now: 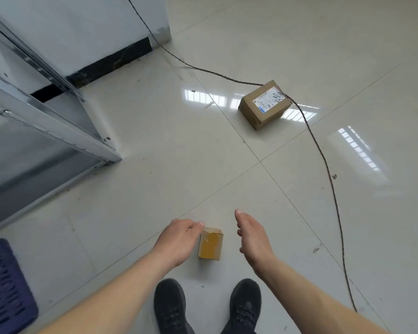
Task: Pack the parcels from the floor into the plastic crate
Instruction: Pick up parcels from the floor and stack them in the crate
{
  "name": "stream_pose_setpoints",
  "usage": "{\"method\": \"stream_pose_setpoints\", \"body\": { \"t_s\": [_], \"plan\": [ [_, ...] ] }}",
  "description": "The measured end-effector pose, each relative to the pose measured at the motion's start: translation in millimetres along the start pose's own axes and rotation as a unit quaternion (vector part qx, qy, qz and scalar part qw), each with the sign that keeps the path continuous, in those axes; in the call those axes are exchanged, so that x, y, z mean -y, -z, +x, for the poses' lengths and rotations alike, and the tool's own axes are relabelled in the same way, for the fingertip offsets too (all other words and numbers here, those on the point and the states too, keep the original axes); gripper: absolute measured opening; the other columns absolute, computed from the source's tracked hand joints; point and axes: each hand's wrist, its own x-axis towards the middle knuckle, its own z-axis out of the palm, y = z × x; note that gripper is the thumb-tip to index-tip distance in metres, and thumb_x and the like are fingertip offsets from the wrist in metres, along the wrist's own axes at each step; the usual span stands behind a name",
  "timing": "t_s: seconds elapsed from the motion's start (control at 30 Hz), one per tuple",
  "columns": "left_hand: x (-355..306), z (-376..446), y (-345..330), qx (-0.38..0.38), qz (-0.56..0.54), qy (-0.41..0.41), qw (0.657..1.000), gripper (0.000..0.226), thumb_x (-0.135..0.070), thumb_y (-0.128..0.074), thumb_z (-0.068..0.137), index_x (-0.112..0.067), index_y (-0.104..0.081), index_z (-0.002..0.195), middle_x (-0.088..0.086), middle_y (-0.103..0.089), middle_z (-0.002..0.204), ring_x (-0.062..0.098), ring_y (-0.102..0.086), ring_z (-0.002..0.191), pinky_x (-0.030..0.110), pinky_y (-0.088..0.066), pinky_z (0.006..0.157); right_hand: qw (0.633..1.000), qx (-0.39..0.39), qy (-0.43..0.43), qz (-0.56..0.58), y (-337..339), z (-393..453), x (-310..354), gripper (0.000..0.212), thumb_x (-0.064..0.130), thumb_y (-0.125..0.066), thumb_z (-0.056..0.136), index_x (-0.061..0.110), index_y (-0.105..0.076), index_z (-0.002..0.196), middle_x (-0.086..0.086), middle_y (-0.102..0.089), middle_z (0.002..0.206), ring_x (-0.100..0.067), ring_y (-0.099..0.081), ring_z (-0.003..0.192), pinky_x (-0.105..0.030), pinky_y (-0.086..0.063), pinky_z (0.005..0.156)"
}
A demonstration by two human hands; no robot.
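A small yellow-brown cardboard parcel [210,244] lies on the tiled floor just ahead of my feet. My left hand [177,239] hovers at its left side, fingertips near its top left corner, holding nothing. My right hand [252,237] is spread to the right of the parcel, a short gap away. A bigger brown parcel [264,104] with a white label sits farther off, up and to the right. The dark blue plastic crate [6,283] shows at the lower left edge, only partly in view.
A thin dark cable [323,160] runs from the wall across the floor, over the bigger parcel and down the right side. A metal shelf frame [58,131] fills the left. My black shoes [171,307] stand below the small parcel.
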Motion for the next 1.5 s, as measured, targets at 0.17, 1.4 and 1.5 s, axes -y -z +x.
{"method": "stream_pose_setpoints", "body": {
  "t_s": [0.17,1.4,1.5],
  "plan": [
    [46.4,65.6,-51.5,0.024,-0.003,0.002,1.0,0.042,-0.046,-0.035,0.1,-0.02,-0.059,0.077,-0.002,-0.061,0.091,0.014,-0.057,0.085,0.033,-0.047,0.078,0.999,0.005,-0.03,-0.012,-21.2,60.1,-62.0,0.054,0.059,-0.04,0.102,0.028,-0.053,0.144,0.009,-0.055,0.144,-0.016,-0.05,0.133,-0.048,-0.04,0.114],
    [164.4,181.2,-116.2,-0.073,-0.144,0.037,0.986,0.042,-0.042,-0.043,0.099,-0.005,-0.063,0.094,0.012,-0.067,0.097,0.029,-0.061,0.095,0.039,-0.047,0.082,0.992,-0.065,0.016,-0.106,-110.9,173.3,-184.3,0.048,0.022,-0.072,0.087,0.022,-0.06,0.135,0.003,-0.061,0.12,-0.015,-0.059,0.109,-0.034,-0.049,0.1],
    [164.0,181.0,-116.2,-0.068,-0.156,0.037,0.985,0.05,-0.052,-0.041,0.089,-0.007,-0.063,0.095,0.01,-0.068,0.097,0.028,-0.061,0.096,0.04,-0.048,0.085,0.992,-0.065,0.017,-0.102,-110.8,174.6,-182.9,0.048,0.022,-0.071,0.088,0.022,-0.06,0.135,0.004,-0.06,0.118,-0.014,-0.059,0.108,-0.034,-0.05,0.099]
  ]
}}
